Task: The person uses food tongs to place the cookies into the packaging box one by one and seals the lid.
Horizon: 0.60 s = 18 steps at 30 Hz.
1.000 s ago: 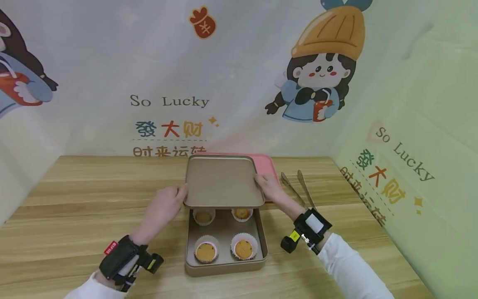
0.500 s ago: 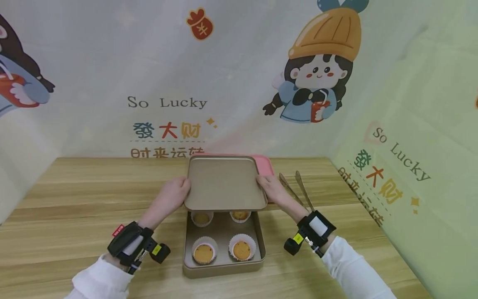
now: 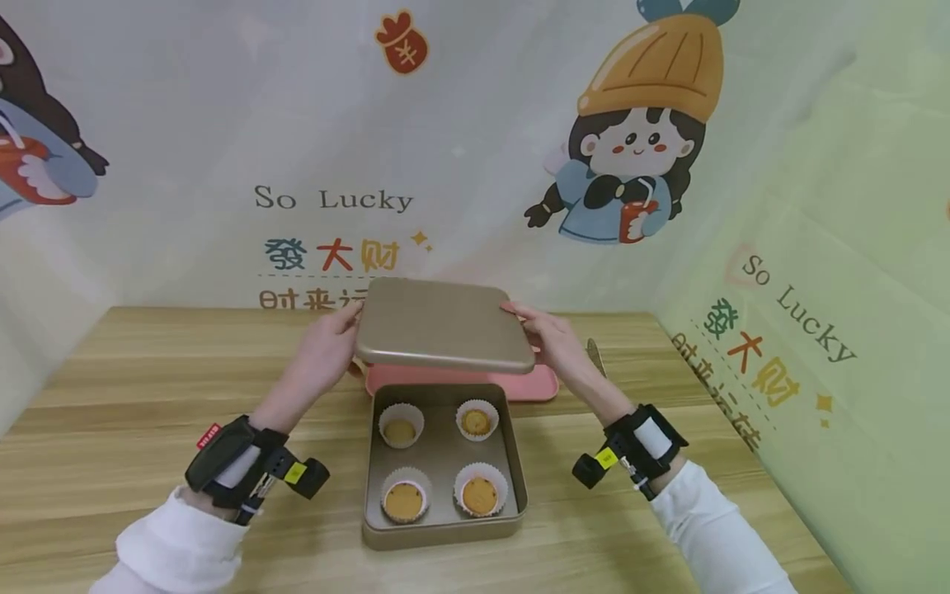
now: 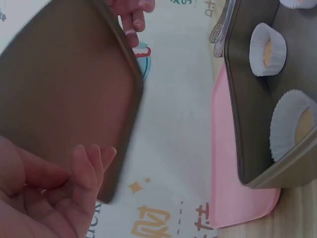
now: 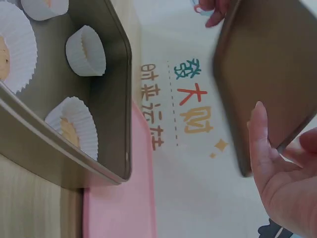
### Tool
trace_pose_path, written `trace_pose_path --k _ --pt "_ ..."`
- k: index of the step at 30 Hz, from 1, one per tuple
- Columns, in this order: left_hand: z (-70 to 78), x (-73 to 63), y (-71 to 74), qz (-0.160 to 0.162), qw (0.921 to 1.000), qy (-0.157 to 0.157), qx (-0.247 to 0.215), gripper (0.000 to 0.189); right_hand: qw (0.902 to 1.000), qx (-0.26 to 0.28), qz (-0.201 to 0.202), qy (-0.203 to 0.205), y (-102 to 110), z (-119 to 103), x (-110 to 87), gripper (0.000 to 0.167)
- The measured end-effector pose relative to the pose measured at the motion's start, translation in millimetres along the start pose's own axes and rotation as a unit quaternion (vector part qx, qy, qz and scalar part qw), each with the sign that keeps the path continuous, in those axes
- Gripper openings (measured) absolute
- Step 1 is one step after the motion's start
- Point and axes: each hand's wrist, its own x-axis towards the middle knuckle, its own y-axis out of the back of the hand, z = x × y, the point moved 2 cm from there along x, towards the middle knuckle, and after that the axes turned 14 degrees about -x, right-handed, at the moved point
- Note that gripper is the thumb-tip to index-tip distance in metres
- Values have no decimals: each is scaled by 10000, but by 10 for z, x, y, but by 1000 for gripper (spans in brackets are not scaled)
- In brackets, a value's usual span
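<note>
A bronze-coloured rectangular lid (image 3: 441, 326) is held up above the table, behind a deep baking pan (image 3: 445, 540) of the same colour. My left hand (image 3: 319, 355) grips the lid's left edge, and my right hand (image 3: 560, 351) grips its right edge. The lid is tilted, its near edge lower in the head view. Both wrist views show its hollow underside (image 4: 74, 94) with fingers at the rim. Inside the pan stand several small cupcakes in white paper cups, such as the front right cupcake (image 3: 480, 495), spaced apart near the corners.
A pink tray (image 3: 538, 386) lies behind the pan, partly hidden by the raised lid. Tongs (image 3: 596, 356) lie at the right behind my right forearm, mostly covered. The wooden table (image 3: 185, 379) ends at a printed cloth backdrop (image 3: 460, 148).
Both hands have raised the lid and tilted it away from the pan's far half. The back cupcakes and the pan's far rim are now uncovered. The pan has stayed in place.
</note>
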Motion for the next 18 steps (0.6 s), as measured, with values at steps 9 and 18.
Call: trace_pose_path --k 9,18 --pt "-100 -34 -18 694 9847 298 -1573 34 9930 -1055 -371 375 -128 81 -53 53" --pt "-193 5 -21 489 9964 545 -439 46 9794 -1927 -340 491 -87 82 -42 55"
